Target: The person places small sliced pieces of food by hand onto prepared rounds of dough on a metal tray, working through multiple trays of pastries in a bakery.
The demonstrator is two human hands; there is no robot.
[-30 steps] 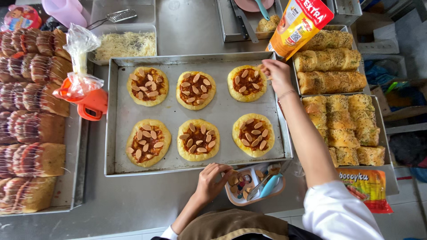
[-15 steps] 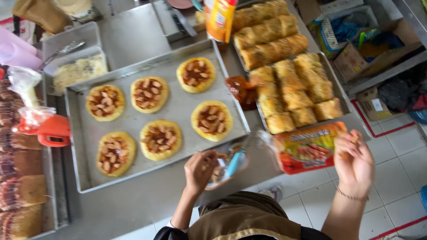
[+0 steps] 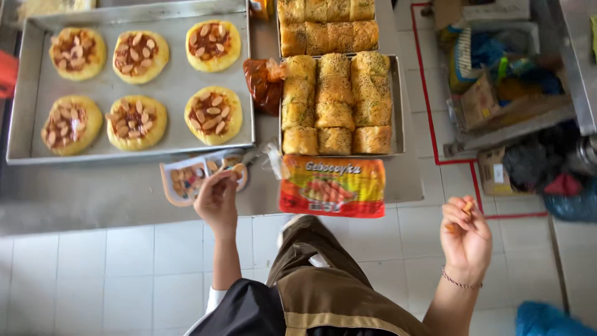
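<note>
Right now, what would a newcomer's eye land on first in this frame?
Probably the large metal tray at upper left, carrying six round yellow pastries topped with sliced sausage. Right of it sits a smaller tray of golden, crumb-topped rolls, with a red and yellow sausage packet at the counter's edge below. The left hand reaches into a small container of sausage slices, while the right hand is raised out over the tiled floor.

I see my left hand (image 3: 217, 200) reaching forward from the bare forearm, back of the hand up, fingers curled down and pinched together at the tips. My right hand (image 3: 465, 238) is raised off to the side, well apart from the left, palm turned toward me, fingers bent inward and loosely closed at the tips. A thin beaded bracelet (image 3: 461, 284) circles that wrist.
</note>
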